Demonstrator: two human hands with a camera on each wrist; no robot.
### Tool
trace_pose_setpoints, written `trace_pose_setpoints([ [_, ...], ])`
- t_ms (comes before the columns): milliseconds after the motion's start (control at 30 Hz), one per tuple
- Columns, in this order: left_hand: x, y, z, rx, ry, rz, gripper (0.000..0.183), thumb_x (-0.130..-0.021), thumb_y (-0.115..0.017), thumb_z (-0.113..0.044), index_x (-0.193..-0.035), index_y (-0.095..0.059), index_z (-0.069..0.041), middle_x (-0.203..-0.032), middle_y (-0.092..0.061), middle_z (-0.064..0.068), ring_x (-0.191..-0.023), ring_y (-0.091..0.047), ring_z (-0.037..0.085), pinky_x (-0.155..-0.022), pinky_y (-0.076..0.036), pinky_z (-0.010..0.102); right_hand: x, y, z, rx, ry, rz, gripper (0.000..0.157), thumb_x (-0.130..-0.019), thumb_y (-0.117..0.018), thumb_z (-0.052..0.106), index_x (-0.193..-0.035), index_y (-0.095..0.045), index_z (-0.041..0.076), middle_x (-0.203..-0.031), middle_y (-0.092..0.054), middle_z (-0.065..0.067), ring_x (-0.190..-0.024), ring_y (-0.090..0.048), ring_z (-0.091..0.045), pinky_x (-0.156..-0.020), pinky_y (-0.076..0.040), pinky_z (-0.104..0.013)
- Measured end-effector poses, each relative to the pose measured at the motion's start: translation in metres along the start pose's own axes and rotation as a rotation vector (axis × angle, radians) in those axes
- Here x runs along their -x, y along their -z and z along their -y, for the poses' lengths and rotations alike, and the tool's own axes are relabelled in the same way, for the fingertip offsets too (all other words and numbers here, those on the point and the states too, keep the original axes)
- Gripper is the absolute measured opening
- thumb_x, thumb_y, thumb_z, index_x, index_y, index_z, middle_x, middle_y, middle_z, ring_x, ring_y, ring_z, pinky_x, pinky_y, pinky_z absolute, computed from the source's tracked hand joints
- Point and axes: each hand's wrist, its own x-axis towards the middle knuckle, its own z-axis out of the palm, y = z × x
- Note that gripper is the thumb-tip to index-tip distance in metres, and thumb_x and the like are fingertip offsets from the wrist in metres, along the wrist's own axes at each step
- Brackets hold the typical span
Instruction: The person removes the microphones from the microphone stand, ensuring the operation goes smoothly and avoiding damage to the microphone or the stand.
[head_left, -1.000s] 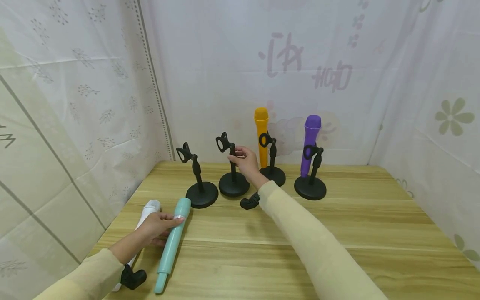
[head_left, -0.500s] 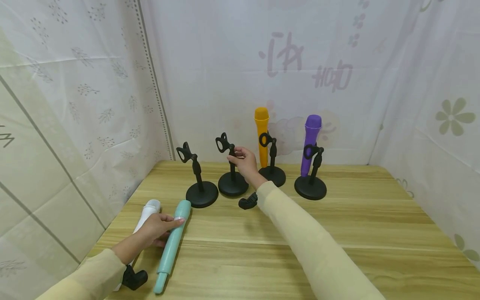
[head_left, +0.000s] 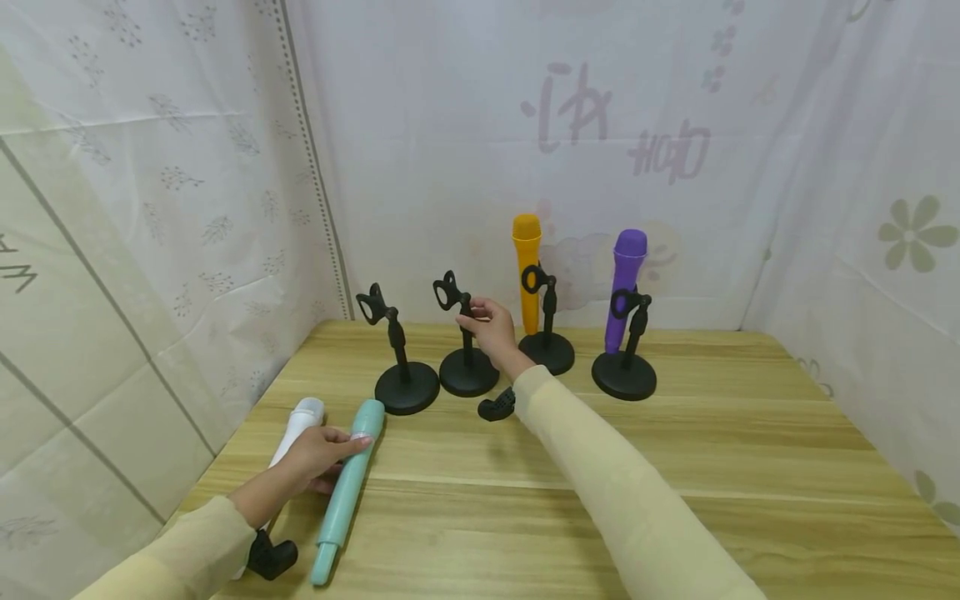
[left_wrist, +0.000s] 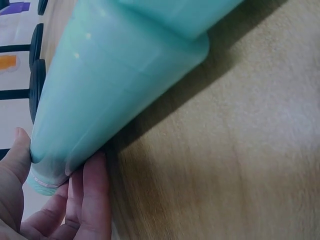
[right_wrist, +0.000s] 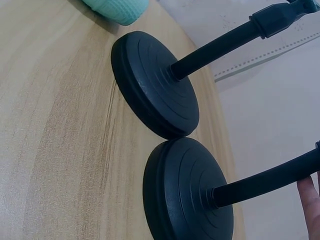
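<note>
With our left hand [head_left: 311,454] we grip the turquoise microphone [head_left: 347,496] just below its head, thumb on one side and fingers on the other, drawn in to the width of the barrel. Its thinner tail end points back from those fingers, toward us; we cannot tell whether the whole length rests on the wooden table [head_left: 712,467]. Left of these fingers, partly under our forearm, lies the white microphone [head_left: 295,427].

With our right hand [head_left: 492,331] we pinch the stem of the second stand [head_left: 468,377], the fingers narrow on it, just below the clip. Its round base is below our fingertips on the table, and its clip tilts away to their left. Further left of the right fingers is the leftmost stand [head_left: 407,389]; the two bases seem to meet at their edges. Just to the right of those fingers, the orange microphone [head_left: 527,237] is upright at a third stand [head_left: 553,354], and further right the purple microphone [head_left: 628,258] leans slightly at a fourth stand [head_left: 624,379].
</note>
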Motion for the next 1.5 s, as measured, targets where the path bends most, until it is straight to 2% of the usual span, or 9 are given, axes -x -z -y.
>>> trace_pose_setpoints([
  [433,0.005,0.001,-0.004,0.010,0.000,0.012,0.063,-0.090,-0.070,-0.039,-0.121,-0.054,0.013,-0.103,-0.059,0.019,-0.087,-0.063,0.027,-0.065,-0.057,0.045,-0.001,0.002,-0.002,0.019,-0.002,0.024,0.029,-0.089,-0.073,0.015,-0.116,-0.065,0.009,-0.106,-0.061,-0.009,-0.095,-0.064,-0.022,-0.086,-0.054,-0.034],
  [867,0.001,0.002,-0.003,-0.005,0.009,0.004,0.066,-0.089,-0.071,-0.040,-0.122,-0.051,0.013,-0.101,-0.057,0.020,-0.086,-0.061,0.028,-0.063,-0.057,0.046,0.002,0.003,0.001,0.044,0.003,0.042,0.033,-0.090,-0.071,0.011,-0.121,-0.063,0.008,-0.111,-0.062,-0.011,-0.104,-0.062,-0.025,-0.087,-0.053,-0.034],
  [1233,0.001,0.002,-0.005,-0.023,0.014,0.008,0.063,-0.089,-0.071,-0.040,-0.120,-0.052,0.012,-0.101,-0.057,0.019,-0.087,-0.061,0.029,-0.063,-0.057,0.046,0.002,0.007,0.001,0.003,0.015,0.062,0.032,-0.090,-0.071,0.010,-0.121,-0.062,0.006,-0.110,-0.063,-0.011,-0.103,-0.063,-0.024,-0.087,-0.053,-0.033],
  [1500,0.001,0.002,-0.005,-0.043,0.012,0.014,0.065,-0.088,-0.071,-0.041,-0.121,-0.053,0.012,-0.102,-0.058,0.019,-0.087,-0.061,0.027,-0.063,-0.057,0.046,0.002,0.012,-0.001,0.065,0.022,0.063,0.032,-0.091,-0.070,0.014,-0.122,-0.062,0.011,-0.110,-0.063,-0.010,-0.102,-0.062,-0.023,-0.084,-0.054,-0.033],
])
